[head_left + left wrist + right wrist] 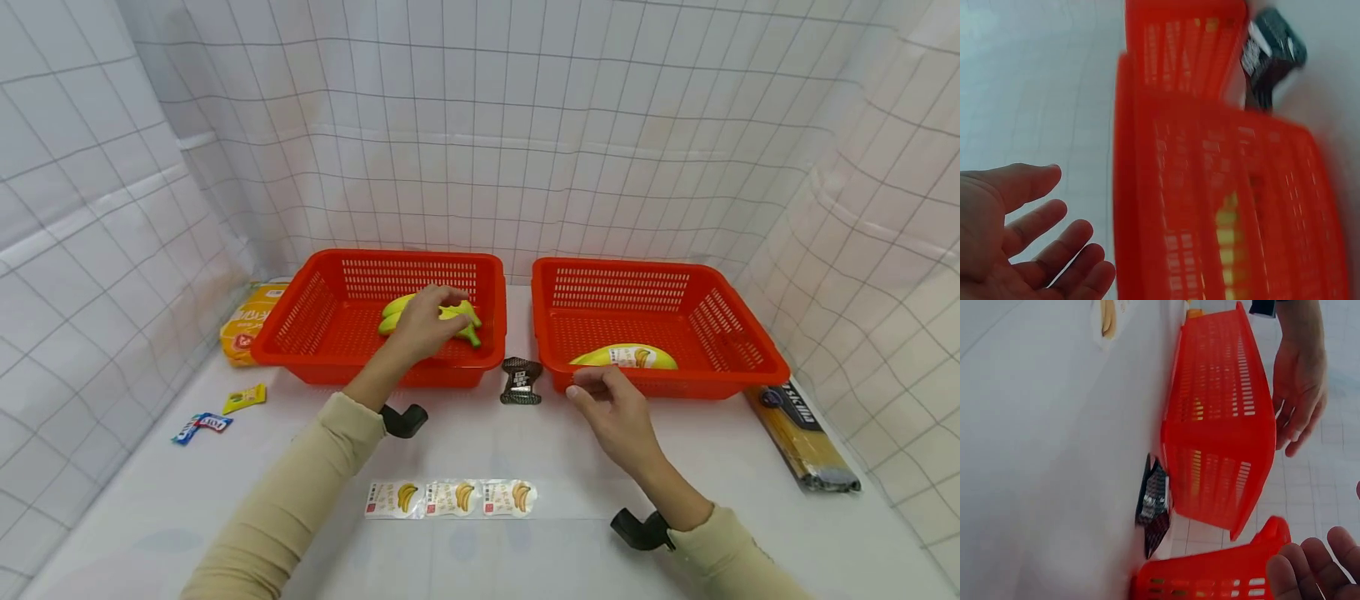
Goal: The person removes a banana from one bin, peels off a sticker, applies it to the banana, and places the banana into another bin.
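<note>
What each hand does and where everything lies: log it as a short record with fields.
left hand: empty, above the left basket
right hand: empty, at the near side of the right basket; contact unclear
left basket: red, holds a bunch of bananas
right basket: red, holds a yellow banana with a label
between baskets: dark packet
front: strip of three banana stickers
left side: orange bag, yellow packet, blue-and-red wrappers
right side: long packet
</note>
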`<state>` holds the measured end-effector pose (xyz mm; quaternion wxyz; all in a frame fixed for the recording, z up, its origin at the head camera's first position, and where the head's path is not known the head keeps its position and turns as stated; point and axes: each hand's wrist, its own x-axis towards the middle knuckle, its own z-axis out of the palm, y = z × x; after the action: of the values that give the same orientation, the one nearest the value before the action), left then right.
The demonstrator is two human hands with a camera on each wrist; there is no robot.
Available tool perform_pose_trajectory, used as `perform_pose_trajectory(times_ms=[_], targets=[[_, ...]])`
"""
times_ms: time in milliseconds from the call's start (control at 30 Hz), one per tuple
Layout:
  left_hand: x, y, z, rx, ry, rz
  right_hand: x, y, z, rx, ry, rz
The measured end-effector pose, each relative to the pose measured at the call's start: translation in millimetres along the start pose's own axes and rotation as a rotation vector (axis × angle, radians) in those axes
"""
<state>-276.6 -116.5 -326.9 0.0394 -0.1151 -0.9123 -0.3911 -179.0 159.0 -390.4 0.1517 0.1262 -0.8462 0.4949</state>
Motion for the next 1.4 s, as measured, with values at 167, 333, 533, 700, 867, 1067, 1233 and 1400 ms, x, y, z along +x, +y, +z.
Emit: perform_pose_trajectory(times_ms=[167,333,533,700,867,1067,1233,1400], targets=[[5.6,-29.5,-23.8,0.071,-0.006,-0.091,11,-20,25,0.061,-0.107,-0.022],[14.3,-49.8,-36.7,0.132,-0.049,-0.164,24,-33,51,0.064,-0.196,0.002],[21.5,-61.0,-42.6,0.179,-0.093,-0.220,44,-39,75,0.026,-0.195,0.058],[26.8,-69.4,-41.7,0.213,-0.121,-0.238,58,-39,89,-0.044,-0.161,0.042],[32.2,-77.7,-38.4,0.270,-0.145,-0.219,62,-36,95,-0.109,-0.148,0.036],[36.4,-82.6,-36.9,0.315,-0.193,-0.258,66,-29,99,-0.111,-0.146,0.015],[49.2,-103.3,-31.6,0.310,-0.226,-0.294,67,-26,100,-0.118,-0.160,0.000],[48.0,-104.2,-30.2,0.290,-0.247,-0.326,66,-27,101,-0.128,-0.168,-0.003]])
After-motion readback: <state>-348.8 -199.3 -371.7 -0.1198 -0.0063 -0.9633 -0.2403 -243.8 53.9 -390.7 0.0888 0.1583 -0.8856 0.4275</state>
